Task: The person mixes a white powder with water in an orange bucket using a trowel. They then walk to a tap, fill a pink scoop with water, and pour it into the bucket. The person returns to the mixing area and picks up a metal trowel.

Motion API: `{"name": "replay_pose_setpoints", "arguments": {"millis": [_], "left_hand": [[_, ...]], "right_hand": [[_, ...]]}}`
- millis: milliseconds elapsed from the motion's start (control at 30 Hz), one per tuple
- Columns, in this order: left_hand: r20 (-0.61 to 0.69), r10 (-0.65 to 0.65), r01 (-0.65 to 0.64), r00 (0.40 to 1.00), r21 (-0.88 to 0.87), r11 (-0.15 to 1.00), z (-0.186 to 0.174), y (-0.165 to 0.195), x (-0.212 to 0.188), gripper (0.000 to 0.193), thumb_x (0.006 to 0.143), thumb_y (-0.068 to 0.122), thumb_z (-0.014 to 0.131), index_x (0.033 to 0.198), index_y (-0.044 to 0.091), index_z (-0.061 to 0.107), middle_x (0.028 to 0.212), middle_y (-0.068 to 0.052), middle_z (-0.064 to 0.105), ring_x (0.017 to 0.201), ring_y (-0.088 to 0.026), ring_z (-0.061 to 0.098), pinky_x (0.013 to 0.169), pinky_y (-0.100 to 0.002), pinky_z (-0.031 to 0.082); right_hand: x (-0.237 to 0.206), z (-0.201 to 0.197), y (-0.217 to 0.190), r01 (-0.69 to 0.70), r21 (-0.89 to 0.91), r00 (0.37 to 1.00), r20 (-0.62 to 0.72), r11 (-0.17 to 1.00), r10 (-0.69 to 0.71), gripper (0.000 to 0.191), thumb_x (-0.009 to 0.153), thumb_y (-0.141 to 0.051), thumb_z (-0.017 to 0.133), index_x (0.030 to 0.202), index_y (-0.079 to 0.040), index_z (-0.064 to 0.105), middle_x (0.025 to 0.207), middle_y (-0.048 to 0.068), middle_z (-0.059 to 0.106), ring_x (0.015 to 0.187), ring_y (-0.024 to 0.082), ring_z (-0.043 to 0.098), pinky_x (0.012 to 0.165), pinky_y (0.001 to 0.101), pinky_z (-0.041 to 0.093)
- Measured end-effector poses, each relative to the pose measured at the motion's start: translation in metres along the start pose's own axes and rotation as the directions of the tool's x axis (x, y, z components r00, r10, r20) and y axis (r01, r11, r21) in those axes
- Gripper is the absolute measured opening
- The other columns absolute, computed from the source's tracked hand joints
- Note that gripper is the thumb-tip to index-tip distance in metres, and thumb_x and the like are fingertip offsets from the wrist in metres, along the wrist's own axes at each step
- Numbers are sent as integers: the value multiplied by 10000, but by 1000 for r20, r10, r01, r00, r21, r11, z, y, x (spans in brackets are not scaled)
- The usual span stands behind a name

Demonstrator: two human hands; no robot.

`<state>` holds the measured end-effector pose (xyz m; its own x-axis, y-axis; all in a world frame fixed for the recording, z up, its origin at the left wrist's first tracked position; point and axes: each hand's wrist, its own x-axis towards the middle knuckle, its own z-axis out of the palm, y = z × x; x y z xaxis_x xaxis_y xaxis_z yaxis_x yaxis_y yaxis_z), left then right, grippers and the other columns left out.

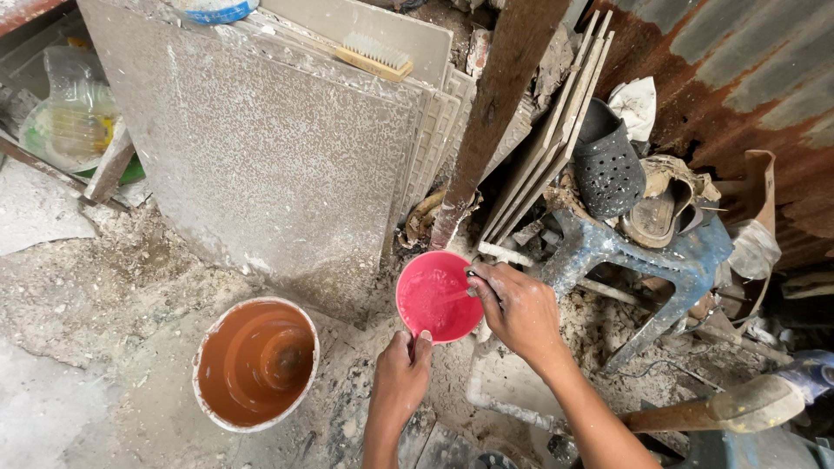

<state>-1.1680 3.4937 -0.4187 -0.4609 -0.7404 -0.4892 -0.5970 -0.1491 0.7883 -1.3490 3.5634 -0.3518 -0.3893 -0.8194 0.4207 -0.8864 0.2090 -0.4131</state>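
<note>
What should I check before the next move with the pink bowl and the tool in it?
1. Left hand grips the pink bowl at its near rim: ok.
2. Right hand holds the small tool over the bowl: ok.
3. Bowl level, pale mix inside, none spilling: ok.
4. What kind of tool it is: cannot tell.
5. Orange bucket stands apart from both hands: ok.
6. Leaning wooden plank close behind the bowl, touching or not: cannot tell.

Glossy plastic bowl (437, 297), rusty corrugated metal (738, 78)
</note>
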Motion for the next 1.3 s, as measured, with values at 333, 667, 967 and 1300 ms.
{"name": "replay_pose_setpoints", "arguments": {"millis": [333,667,967,1300], "left_hand": [[16,-17,17,1000,14,1000,-2,4,-2,373,996,359,550,937,-4,611,785,-183,699,678,-272,676,680,-449,509],[15,-32,31,999,25,999,-3,6,-3,380,1006,371,541,951,2,616,777,-178,699,668,-272,668,684,-450,505],[16,-35,35,999,22,999,-1,3,0,372,1007,364,539,953,4,614,763,-165,694,655,-254,668,667,-440,505],[29,-50,50,998,2,999,0,4,0,379,1014,365,532,963,1,626,769,-154,702,646,-233,668,654,-430,505]], "right_hand": [[0,-1,-1,-3,-5,1000,-13,1000,3,217,941,-260,694,1087,-118,769,814,49,729,598,249,676,528,374,519],[0,-1,-1,-16,-23,1000,-13,1000,16,229,940,-287,696,1075,-118,772,810,55,728,592,248,676,525,372,521],[0,-2,-1,-2,1,1000,-26,1000,2,235,948,-285,687,1073,-104,769,810,57,728,592,240,675,519,366,514],[0,-3,-4,-17,9,999,-35,1000,18,243,947,-292,677,1072,-107,773,768,53,710,555,227,653,498,364,498]]}}
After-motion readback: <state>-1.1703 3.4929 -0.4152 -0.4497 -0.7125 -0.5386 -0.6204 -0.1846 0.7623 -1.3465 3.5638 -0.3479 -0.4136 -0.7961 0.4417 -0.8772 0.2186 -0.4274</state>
